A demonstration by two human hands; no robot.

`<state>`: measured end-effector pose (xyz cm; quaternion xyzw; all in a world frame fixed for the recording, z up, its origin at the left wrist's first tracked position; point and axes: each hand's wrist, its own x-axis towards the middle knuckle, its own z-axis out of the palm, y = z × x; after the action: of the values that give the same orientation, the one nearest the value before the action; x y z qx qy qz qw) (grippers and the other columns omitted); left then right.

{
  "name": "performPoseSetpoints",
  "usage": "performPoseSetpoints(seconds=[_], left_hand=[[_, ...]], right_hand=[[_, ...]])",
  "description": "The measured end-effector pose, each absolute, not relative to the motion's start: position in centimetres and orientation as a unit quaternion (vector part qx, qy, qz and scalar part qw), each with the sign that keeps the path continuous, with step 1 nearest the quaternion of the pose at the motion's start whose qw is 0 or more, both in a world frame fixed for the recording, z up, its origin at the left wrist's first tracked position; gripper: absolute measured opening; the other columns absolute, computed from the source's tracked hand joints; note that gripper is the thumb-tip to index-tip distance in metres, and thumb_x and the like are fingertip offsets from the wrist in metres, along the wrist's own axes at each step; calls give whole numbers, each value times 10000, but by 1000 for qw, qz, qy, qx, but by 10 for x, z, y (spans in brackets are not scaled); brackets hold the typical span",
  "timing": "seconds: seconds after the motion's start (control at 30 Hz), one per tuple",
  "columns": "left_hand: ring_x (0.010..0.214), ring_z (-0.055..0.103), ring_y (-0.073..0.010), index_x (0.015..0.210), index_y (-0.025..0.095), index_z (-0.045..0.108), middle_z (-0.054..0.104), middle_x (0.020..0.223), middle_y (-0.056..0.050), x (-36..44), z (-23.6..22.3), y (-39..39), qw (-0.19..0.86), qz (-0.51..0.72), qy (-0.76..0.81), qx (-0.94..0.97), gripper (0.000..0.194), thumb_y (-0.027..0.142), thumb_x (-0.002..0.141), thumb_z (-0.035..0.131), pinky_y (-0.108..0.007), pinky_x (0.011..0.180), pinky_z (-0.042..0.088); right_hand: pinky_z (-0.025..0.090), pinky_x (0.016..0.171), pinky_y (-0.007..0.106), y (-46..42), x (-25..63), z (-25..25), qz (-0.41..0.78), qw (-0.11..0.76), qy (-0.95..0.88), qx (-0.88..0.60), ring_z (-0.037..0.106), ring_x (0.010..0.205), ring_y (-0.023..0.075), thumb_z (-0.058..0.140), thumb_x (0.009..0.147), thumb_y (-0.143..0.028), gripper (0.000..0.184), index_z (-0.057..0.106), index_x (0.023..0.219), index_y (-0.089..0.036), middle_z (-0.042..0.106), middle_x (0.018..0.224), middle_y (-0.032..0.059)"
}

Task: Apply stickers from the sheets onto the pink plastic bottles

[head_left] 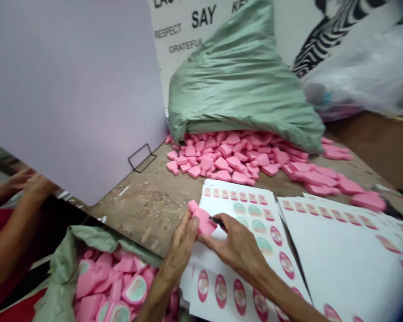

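Left hand (183,237) clamps a pink piece (205,222), right hand (241,245) a dark tool (216,221). Tool work just beyond fingertips seems current; next needs steadiness.

Open strip of tabletop (141,205) L of L hand (184,230), runs fwd to pink pile (225,156). Pile + green sack (242,85) block far side. Tall panel (77,89) walls off L; wire stand (142,158) nr its foot. R: paper stack (322,250) low, passable above.

White wall (185,17) (lettered) behind stained table (146,201)
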<state>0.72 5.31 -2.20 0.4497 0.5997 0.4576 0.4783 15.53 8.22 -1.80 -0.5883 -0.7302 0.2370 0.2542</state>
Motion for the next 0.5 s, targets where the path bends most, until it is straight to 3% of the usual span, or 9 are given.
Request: performPoseSetpoints(seconds=[0.1, 0.2, 0.33, 0.43, 0.5], left_hand=[[896, 627, -215, 1204, 166, 555, 680, 995, -91, 47, -29, 44, 502, 417, 602, 460, 522, 525, 828, 512, -295, 768, 496], [854, 633, -198, 1196, 168, 563, 685, 956, -78, 54, -37, 35, 517, 442, 606, 413, 534, 536, 811, 531, -273, 731, 499], [767, 647, -191, 1170, 160, 574, 697, 908, -70, 22, -46, 34, 462, 470, 654, 372, 577, 582, 778, 533, -271, 673, 506], [881, 637, -217, 1145, 143, 589, 694, 965, -73, -5, -48, 34, 367, 429, 715, 412, 574, 572, 765, 553, -270, 739, 494], [959, 617, -229, 1172, 131, 572, 681, 1034, -83, -11, -47, 34, 382, 383, 710, 451, 573, 556, 789, 535, -276, 785, 483]], right_hand=[[511, 747, 318, 40, 178, -28, 262, 292, -706, -589, 650, 852, 207, 659, 711, -471, 403, 621, 1002, -194, 688, 947, 58], [530, 775, 311, 18, 217, -39, 272, 302, -691, -598, 652, 920, 203, 644, 735, -472, 461, 591, 1111, -211, 676, 1060, 63], [537, 705, 391, 0, 282, -52, 118, 279, -612, -730, 658, 920, 268, 501, 810, -561, 480, 589, 1118, -204, 675, 1069, 105], [530, 620, 401, -17, 312, -64, 96, 203, -589, -776, 673, 824, 281, 478, 806, -592, 460, 617, 1039, -220, 704, 949, 85], [528, 613, 389, -29, 316, -72, 97, 186, -598, -774, 675, 799, 270, 472, 823, -565, 406, 628, 1000, -235, 708, 900, 69]])
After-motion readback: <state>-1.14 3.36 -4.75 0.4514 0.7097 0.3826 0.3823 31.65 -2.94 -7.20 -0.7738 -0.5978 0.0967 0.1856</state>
